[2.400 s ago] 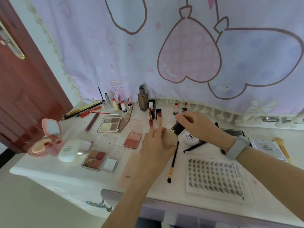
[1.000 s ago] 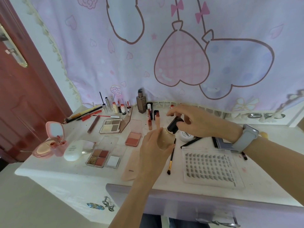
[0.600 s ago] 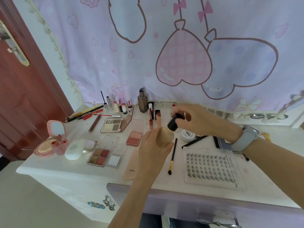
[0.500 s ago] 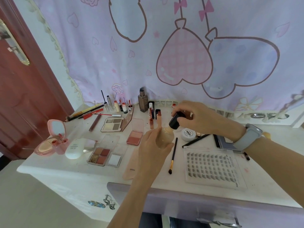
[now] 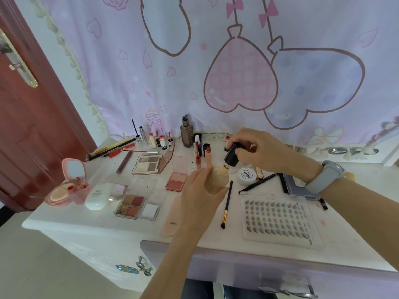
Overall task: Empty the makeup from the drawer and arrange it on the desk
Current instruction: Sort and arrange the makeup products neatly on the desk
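White counter [image 5: 90, 223] against pink heart-print curtain [image 5: 237, 61]; dark red door [image 5: 26, 126] at left, cut off by frame edge. Drawer [image 5: 269, 268] front at bottom, interior out of view. Right part of counter partly behind right forearm.

Clear lash tray [image 5: 278, 221] flat at right front, long axis left-right. Dark flat case [image 5: 300, 186] behind it, half hidden under wrist with grey watch [image 5: 326, 175]. Pink mirror compact [image 5: 69, 184] open at left edge, white oval case [image 5: 100, 195] just beside. Two eyeshadow palettes: [image 5: 149, 165] open at rear, [image 5: 136, 201] nearer front. Blush compact [image 5: 178, 176] open, between palettes and hands.

Left hand [image 5: 200, 190] mid-counter, forearm coming up from bottom edge, fingers curled round beige foundation bottle [image 5: 220, 175]. Bottle upright, neck up; lower part hidden by palm, base contact with counter not discernible. Left grip closed on bottle.

Right hand [image 5: 257, 149] reaching in from right, palm down, fingertips pinching black cap [image 5: 232, 157]. Cap tilted, just above and right of bottle neck, off it. Right grip closed on cap.

White jar [image 5: 247, 175] just right of bottle, label unreadable. Black brush [image 5: 226, 203] flat on counter, long axis near-far, bristles toward front edge. Row of small tubes [image 5: 155, 140] and brown pump bottle [image 5: 186, 134] upright at rear; pencils [image 5: 112, 148] lying left-rear. Small items behind right hand mostly occluded.
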The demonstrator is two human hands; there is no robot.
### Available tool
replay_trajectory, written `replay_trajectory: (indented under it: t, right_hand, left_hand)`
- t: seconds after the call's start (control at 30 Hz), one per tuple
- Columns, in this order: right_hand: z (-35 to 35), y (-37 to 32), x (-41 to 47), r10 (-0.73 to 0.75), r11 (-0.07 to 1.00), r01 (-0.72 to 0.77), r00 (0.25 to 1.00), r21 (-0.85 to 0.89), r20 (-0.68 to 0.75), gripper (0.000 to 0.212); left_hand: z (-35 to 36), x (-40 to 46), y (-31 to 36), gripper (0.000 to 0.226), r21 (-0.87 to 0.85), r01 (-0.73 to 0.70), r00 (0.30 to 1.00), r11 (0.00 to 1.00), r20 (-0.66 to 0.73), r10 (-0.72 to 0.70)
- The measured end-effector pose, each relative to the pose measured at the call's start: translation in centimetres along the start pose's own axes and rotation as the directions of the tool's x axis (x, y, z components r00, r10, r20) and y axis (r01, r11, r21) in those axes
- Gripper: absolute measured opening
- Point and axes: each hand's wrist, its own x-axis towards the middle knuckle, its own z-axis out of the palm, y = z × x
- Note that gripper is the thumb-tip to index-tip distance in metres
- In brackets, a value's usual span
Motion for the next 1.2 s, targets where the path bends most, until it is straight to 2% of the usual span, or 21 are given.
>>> replay_trajectory:
  t: [0.37,0.57,0.8,1.07,1.2]
  right_hand:
    - [-0.8,-0.2,0.1,0.001,1.0,0.0,0.999,0.022,-0.05,0.023]
    - [-0.2,-0.7,0.0,-0.027,0.999,0.028,0.997,-0.016,0.068,0.028]
    - [-1.4,-0.8,0.2,-0.022,0.987,0.026,0.999,0.161,-0.029,0.031]
    - [-0.2,-0.3,0.0,0.009,0.989,-0.008,1.0,0.145,-0.001,0.034]
    - [-1.0,-0.6,0.2,0.039,0.968,-0.027,0.998,0.249,-0.044,0.031]
  left_hand:
    - [0.0,-0.1,-0.4,0.059,0.031,-0.017,1.0,0.999,0.003,0.017]
    - [0.2,0.1,0.0,0.06,0.032,-0.024,1.0,0.999,0.006,0.024]
    - [0.0,0.0,-0.5,0.057,0.048,-0.005,1.0,0.999,-0.001,0.005]
    - [0.2,0.1,-0.3,0.059,0.051,-0.007,1.0,0.999,0.0,0.007]
    - [-0.2,0.2,-0.9,0.06,0.087,0.015,1.0,0.996,-0.009,-0.014]
